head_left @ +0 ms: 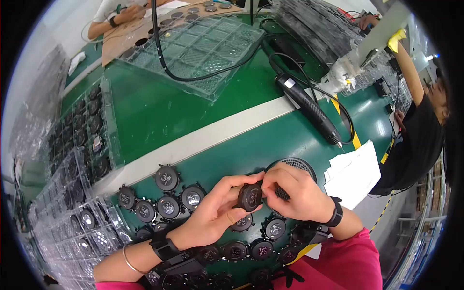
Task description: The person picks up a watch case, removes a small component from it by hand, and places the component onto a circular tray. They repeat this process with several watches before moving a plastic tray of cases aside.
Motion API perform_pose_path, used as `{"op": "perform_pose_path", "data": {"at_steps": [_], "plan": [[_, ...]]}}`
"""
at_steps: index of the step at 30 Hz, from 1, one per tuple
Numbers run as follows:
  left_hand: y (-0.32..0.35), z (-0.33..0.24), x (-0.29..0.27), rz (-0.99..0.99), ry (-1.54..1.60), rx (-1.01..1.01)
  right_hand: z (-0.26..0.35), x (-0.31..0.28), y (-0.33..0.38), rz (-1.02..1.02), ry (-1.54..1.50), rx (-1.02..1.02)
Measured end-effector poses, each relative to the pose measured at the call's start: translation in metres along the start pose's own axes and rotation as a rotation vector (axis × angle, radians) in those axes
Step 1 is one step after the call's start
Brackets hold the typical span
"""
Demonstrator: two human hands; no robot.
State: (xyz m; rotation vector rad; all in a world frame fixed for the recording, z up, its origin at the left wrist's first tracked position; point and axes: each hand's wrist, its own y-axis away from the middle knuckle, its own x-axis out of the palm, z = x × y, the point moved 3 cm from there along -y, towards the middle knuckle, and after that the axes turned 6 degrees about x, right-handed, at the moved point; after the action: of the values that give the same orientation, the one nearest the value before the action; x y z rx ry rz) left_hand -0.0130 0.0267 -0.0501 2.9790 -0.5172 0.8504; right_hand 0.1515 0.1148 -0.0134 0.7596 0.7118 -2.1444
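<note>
My left hand (210, 220) holds a round black watch case (250, 197) up on its edge, thumb below and fingers behind it. Close against the case's right side is my right hand (302, 193), thumb and fingers pinched together. Whatever sits in that pinch is too small or hidden to make out. Behind the right hand, partly covered by it, is a round black dish with a perforated surface (305, 167). More watch cases lie face up around my hands, such as one watch case (167, 207) left of my left hand and another watch case (275, 228) below my right.
A black electric screwdriver (309, 108) with a cable lies beyond my right hand, beside white paper sheets (355, 174). Clear plastic trays (208, 89) stand at the back; a filled tray (108, 121) is on the left. Other people work at the far side and right.
</note>
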Motion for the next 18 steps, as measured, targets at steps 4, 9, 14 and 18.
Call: {"op": "perform_pose_path", "data": {"at_steps": [4, 9, 14, 18], "plan": [[-0.004, 0.002, 0.000, 0.007, -0.080, 0.038, -0.002, 0.001, 0.001, 0.043, -0.002, 0.021], [-0.009, 0.002, -0.008, 0.020, -0.167, 0.061, -0.001, -0.010, -0.003, 0.091, -0.103, 0.045], [-0.011, -0.002, -0.004, -0.030, -0.072, 0.118, -0.007, -0.027, -0.005, 0.104, 0.084, 0.006], [-0.010, -0.004, -0.003, -0.026, -0.022, 0.122, -0.004, -0.023, -0.006, 0.063, 0.180, -0.019]]}}
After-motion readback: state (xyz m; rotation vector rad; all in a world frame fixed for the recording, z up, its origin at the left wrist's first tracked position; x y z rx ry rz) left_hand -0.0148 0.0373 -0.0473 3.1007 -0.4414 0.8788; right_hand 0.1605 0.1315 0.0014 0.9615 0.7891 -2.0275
